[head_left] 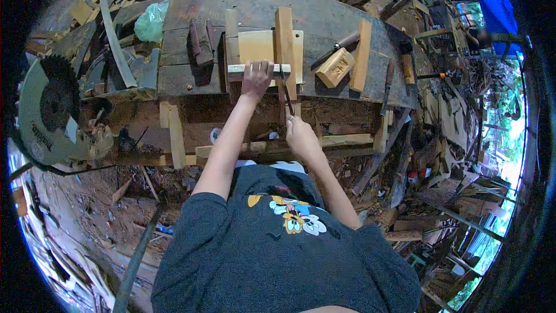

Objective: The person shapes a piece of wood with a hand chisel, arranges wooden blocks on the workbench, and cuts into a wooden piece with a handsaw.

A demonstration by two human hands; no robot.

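My left hand [258,78] is closed over a pale wooden strip [236,69], pressing it down crosswise on a cream rectangular board [255,43]. My right hand [303,138] grips a narrow, dark, saw-like blade [288,90], seen almost edge-on. The blade points away from me, and its far end meets the strip near its right end. Beneath that end, a long brown wooden block [284,35] lies lengthwise over the board. Left of the board sits another narrow wooden piece [231,26]. Whether the blade has cut into the strip is too small to tell.
The dark plank workbench [197,0] carries a wooden hand plane [201,43] at left. To the right lie a carved block [335,68], a dark-handled chisel [347,40] and a wooden bar [361,55]. A large circular saw [52,104] with exposed teeth stands at far left.
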